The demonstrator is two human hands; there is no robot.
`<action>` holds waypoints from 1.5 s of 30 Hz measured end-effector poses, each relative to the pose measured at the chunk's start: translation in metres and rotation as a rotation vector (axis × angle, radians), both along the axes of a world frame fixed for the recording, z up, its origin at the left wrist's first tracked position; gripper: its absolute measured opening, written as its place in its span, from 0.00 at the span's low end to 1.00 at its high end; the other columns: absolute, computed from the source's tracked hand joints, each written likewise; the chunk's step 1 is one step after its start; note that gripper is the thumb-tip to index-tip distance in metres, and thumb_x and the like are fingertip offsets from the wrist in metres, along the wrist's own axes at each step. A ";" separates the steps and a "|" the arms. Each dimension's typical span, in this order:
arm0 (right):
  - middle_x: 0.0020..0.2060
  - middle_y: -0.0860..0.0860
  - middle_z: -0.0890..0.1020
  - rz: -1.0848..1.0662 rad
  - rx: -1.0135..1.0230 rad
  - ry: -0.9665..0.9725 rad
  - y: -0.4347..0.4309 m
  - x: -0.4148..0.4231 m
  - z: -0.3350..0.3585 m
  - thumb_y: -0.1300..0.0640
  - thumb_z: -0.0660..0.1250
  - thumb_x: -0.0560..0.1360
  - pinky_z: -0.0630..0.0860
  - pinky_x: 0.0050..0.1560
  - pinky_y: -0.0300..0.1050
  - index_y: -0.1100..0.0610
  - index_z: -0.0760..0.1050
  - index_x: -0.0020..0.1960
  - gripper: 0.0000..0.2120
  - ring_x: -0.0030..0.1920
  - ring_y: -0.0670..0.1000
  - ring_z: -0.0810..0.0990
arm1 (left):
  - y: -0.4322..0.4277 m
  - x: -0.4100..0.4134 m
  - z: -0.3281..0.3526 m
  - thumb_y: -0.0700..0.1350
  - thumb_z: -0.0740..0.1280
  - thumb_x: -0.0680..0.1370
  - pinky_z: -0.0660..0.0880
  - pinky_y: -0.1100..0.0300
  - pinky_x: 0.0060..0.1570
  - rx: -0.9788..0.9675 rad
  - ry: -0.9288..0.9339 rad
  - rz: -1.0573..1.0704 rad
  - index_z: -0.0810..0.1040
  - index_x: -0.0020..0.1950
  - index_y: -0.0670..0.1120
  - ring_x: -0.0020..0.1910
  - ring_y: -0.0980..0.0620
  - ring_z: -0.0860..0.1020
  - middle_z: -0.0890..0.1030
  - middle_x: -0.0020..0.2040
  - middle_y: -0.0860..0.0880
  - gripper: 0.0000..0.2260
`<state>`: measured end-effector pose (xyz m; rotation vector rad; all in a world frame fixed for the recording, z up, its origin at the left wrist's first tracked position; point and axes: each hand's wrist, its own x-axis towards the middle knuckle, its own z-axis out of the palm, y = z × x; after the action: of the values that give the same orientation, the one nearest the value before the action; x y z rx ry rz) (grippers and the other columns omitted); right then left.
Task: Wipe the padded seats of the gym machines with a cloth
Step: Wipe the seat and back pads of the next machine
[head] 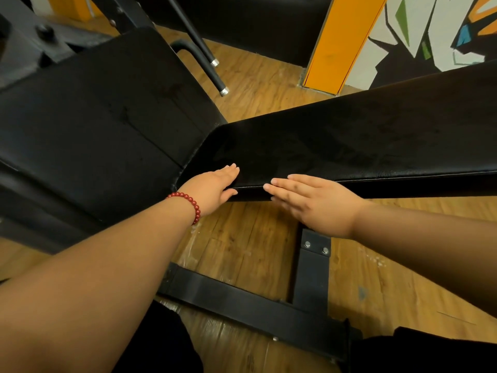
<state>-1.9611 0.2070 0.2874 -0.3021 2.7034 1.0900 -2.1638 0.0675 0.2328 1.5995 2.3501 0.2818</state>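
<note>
Two black padded seats fill the upper half of the head view: a long bench pad running to the right and a wider pad on the left. My left hand, with a red bead bracelet on its wrist, lies flat on the near corner of the long pad with straight fingers. My right hand reaches across with straight fingers touching the pad's front edge. Neither hand holds anything, and no cloth is in view.
The bench's black steel frame crosses the wooden floor below my arms. Two black bars with silver tips slant down behind the left pad. An orange pillar and a painted wall stand at the back right.
</note>
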 end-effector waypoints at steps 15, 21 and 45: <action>0.74 0.56 0.35 -0.054 -0.021 -0.140 -0.008 -0.008 0.000 0.61 0.47 0.82 0.31 0.68 0.51 0.61 0.38 0.76 0.26 0.72 0.55 0.32 | -0.009 -0.003 -0.005 0.46 0.58 0.83 0.54 0.59 0.74 -0.017 -0.019 0.016 0.47 0.79 0.46 0.78 0.53 0.52 0.50 0.80 0.49 0.28; 0.78 0.58 0.41 -0.070 -0.090 -0.127 -0.031 -0.047 -0.011 0.60 0.48 0.83 0.34 0.71 0.50 0.62 0.44 0.78 0.26 0.78 0.57 0.40 | -0.008 -0.004 -0.007 0.46 0.56 0.84 0.55 0.56 0.75 -0.034 -0.007 0.021 0.47 0.79 0.47 0.78 0.50 0.51 0.47 0.80 0.48 0.27; 0.78 0.56 0.42 -0.050 -0.122 -0.113 -0.026 -0.044 -0.018 0.60 0.51 0.83 0.36 0.72 0.51 0.60 0.47 0.78 0.25 0.78 0.56 0.41 | -0.021 -0.032 -0.032 0.45 0.56 0.84 0.52 0.56 0.74 -0.030 -0.081 0.105 0.47 0.79 0.50 0.78 0.50 0.51 0.49 0.80 0.47 0.27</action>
<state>-2.0055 0.1814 0.2699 -0.3039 2.6665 0.8688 -2.1963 0.0461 0.2006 1.4266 2.3692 0.3254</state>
